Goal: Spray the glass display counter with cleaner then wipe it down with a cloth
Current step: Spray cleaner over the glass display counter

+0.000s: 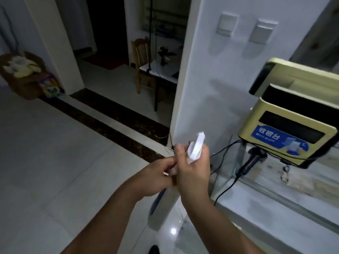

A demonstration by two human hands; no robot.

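Note:
A white spray bottle [196, 146] is held out in front of me, left of the glass display counter [275, 209]. Its trigger head points up and away, and its body with a blue label [160, 204] hangs below my hands. My right hand [194, 171] is wrapped around the bottle's neck just under the trigger head. My left hand [156, 177] comes in from the left, its fingers curled against the neck beside my right hand. No cloth is in view.
A gold cash register [293, 125] with a blue sticker stands on the counter against the white wall, with a black barcode scanner [251, 160] and black cables beside it. To the left lie a glossy tile floor, a dark doorway, a wooden chair [142, 65] and a basket [22, 74].

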